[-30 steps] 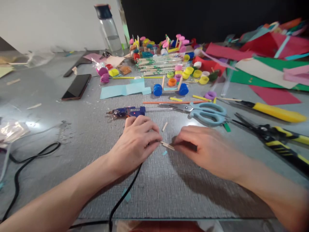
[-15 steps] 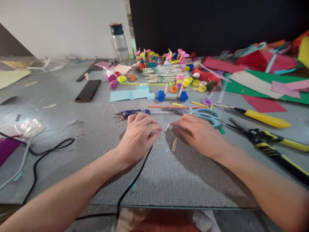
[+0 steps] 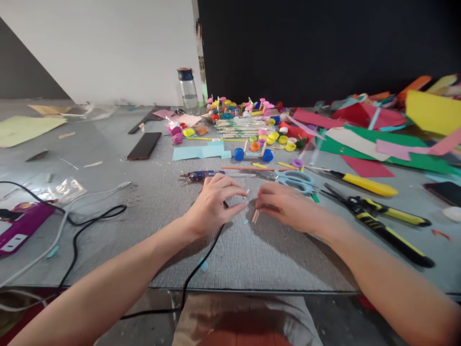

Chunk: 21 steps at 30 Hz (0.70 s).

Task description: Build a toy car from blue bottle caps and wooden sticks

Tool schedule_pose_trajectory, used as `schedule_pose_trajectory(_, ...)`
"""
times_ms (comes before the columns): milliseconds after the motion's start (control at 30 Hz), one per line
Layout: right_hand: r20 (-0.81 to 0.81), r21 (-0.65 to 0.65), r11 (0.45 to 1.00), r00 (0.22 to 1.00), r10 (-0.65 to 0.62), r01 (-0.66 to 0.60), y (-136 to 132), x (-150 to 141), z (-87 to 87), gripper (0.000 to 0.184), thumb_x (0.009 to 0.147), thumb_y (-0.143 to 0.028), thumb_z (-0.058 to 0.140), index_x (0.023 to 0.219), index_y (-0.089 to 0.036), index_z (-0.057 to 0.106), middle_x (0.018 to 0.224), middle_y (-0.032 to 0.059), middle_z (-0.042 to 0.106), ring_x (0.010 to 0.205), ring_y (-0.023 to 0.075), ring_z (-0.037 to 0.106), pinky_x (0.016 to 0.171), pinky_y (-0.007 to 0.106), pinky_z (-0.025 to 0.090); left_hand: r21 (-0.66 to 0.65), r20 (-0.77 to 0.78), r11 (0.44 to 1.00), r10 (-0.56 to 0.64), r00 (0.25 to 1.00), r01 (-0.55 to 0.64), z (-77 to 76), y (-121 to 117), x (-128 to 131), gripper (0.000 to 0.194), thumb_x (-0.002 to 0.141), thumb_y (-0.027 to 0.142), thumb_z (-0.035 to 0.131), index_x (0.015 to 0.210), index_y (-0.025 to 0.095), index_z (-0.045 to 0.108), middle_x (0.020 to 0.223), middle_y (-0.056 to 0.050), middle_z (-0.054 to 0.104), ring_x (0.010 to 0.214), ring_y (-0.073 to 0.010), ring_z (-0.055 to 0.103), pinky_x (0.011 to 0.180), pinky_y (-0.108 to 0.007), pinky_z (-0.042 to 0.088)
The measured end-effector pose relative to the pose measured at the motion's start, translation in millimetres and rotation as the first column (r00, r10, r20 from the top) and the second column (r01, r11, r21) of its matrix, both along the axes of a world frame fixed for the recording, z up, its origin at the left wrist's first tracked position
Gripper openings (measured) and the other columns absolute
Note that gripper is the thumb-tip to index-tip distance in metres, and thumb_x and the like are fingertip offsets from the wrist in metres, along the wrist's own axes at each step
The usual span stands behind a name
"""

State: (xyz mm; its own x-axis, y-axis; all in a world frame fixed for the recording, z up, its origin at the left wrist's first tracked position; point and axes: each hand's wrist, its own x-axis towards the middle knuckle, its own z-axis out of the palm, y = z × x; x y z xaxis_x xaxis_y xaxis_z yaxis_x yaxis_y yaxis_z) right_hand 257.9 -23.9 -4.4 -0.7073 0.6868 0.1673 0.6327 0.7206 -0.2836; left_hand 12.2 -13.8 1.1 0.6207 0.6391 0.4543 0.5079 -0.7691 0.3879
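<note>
My left hand (image 3: pixel 218 204) hovers over the table with thumb and fingers apart. A small pale piece of stick (image 3: pixel 248 192) shows at its index fingertip, apparently not gripped. Opposite it, my right hand (image 3: pixel 283 205) has its fingers bent together at the upper end of short wooden sticks (image 3: pixel 255 217), which lie side by side on the table. Behind the left hand is a blue glue gun (image 3: pixel 201 176), partly hidden by the fingers; a black cord (image 3: pixel 201 262) runs from beneath that hand. Light-blue scissors (image 3: pixel 297 180) lie just beyond the right hand.
Yellow-handled pliers (image 3: pixel 382 223) and a yellow-handled tool (image 3: pixel 367 183) lie to the right. Blue caps joined with sticks (image 3: pixel 267 155) stand ahead, before colourful caps and sticks. A phone (image 3: pixel 144 146), a bottle (image 3: pixel 188 91) and a purple power strip (image 3: pixel 30 226) are leftward.
My right hand has moved down to the short wooden sticks and its fingers have drawn together there. My left thumb and index finger have spread wider. The view has tilted up and turned right.
</note>
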Motion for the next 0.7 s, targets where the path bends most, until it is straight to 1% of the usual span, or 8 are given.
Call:
schedule_pose_trajectory(167, -0.019, 0.030, 0.999, 1.000, 0.022, -0.021, -1.3, 2.6, 2.0, 0.009, 0.095, -0.015, 0.061, 0.091, -0.015, 0.068, 0.099, 0.0080, 0.063, 0.094, 0.0219, 0.058, 0.081, 0.037, 0.046, -0.093, 0.079, 0.982, -0.157, 0.984, 0.164, -1.4, 1.7, 1.8, 0.038, 0.079, 0.027, 0.082, 0.114, 0.016, 0.071, 0.114, -0.010, 0.071, 0.109, -0.0237, 0.059, 0.099, -0.043, 0.042)
schedule_pose_trajectory(267, -0.082, 0.047, 0.998, 0.995, 0.052, -0.048, -7.1, 3.5, 11.4, 0.010, 0.098, -0.017, 0.057, 0.093, -0.017, 0.065, 0.104, 0.0079, 0.064, 0.098, 0.0208, 0.058, 0.085, 0.037, 0.047, -0.283, 0.213, 0.936, -0.152, 0.965, 0.209, -1.7, 1.2, 1.6, 0.045, 0.076, 0.028, 0.085, 0.116, 0.016, 0.070, 0.114, -0.010, 0.072, 0.110, -0.0235, 0.061, 0.099, -0.043, 0.044)
schedule_pose_trajectory(333, -0.195, 0.027, 0.998, 0.979, 0.065, -0.061, -13.1, 2.5, 20.2, 0.009, 0.099, -0.017, 0.056, 0.094, -0.019, 0.063, 0.106, 0.0067, 0.063, 0.100, 0.0193, 0.058, 0.087, 0.037, 0.047, -0.487, 0.325, 0.831, -0.114, 0.939, 0.269, -0.5, 0.1, 0.8, 0.046, 0.077, 0.029, 0.083, 0.120, 0.018, 0.069, 0.113, -0.010, 0.072, 0.107, -0.0222, 0.063, 0.093, -0.040, 0.047)
schedule_pose_trajectory(433, -0.429, -0.084, 0.994, 0.903, 0.021, -0.063, -21.7, -0.3, 31.7, 0.009, 0.098, -0.019, 0.059, 0.091, -0.020, 0.063, 0.101, 0.0039, 0.062, 0.094, 0.0164, 0.059, 0.085, 0.035, 0.047, -0.701, 0.461, 0.580, -0.076, 0.884, 0.415, 2.0, -1.3, 0.0, 0.052, 0.075, 0.027, 0.084, 0.124, 0.021, 0.068, 0.116, -0.010, 0.072, 0.103, -0.0212, 0.065, 0.084, -0.035, 0.049)
schedule_pose_trajectory(500, -0.567, -0.179, 0.980, 0.823, -0.033, -0.084, -25.2, -1.9, 35.4, 0.010, 0.097, -0.021, 0.061, 0.089, -0.020, 0.065, 0.099, 0.0025, 0.062, 0.090, 0.0152, 0.060, 0.083, 0.033, 0.048, -0.738, 0.538, 0.440, -0.072, 0.840, 0.511, 3.4, -2.0, 0.5, 0.057, 0.071, 0.026, 0.087, 0.125, 0.023, 0.069, 0.116, -0.010, 0.071, 0.103, -0.0215, 0.064, 0.082, -0.034, 0.048)
schedule_pose_trajectory(567, -0.683, -0.260, 0.954, 0.726, -0.075, -0.147, -26.9, -3.7, 35.7, 0.010, 0.096, -0.022, 0.063, 0.087, -0.021, 0.068, 0.097, 0.0021, 0.061, 0.090, 0.0153, 0.060, 0.082, 0.033, 0.049, -0.728, 0.610, 0.335, -0.081, 0.788, 0.598, 4.4, -3.3, 2.1, 0.060, 0.069, 0.029, 0.089, 0.125, 0.024, 0.069, 0.114, -0.010, 0.071, 0.101, -0.0216, 0.064, 0.079, -0.033, 0.047)
schedule_pose_trajectory(633, -0.762, -0.325, 0.919, 0.637, -0.115, -0.223, -28.0, -6.4, 33.8, 0.009, 0.094, -0.021, 0.065, 0.086, -0.021, 0.069, 0.099, 0.0026, 0.059, 0.092, 0.0156, 0.060, 0.082, 0.033, 0.051, -0.707, 0.661, 0.255, -0.094, 0.745, 0.660, 5.2, -5.8, 4.5, 0.059, 0.069, 0.033, 0.090, 0.124, 0.025, 0.070, 0.111, -0.010, 0.070, 0.100, -0.0216, 0.063, 0.078, -0.032, 0.046)
schedule_pose_trajectory(700, -0.803, -0.378, 0.878, 0.576, -0.154, -0.293, -29.7, -10.8, 31.7, 0.010, 0.094, -0.023, 0.066, 0.085, -0.021, 0.070, 0.103, 0.0031, 0.056, 0.093, 0.0154, 0.059, 0.081, 0.032, 0.053, -0.687, 0.691, 0.209, -0.109, 0.715, 0.696, 5.8, -9.6, 7.3, 0.058, 0.069, 0.036, 0.090, 0.122, 0.027, 0.071, 0.110, -0.009, 0.070, 0.101, -0.0210, 0.063, 0.081, -0.033, 0.046)
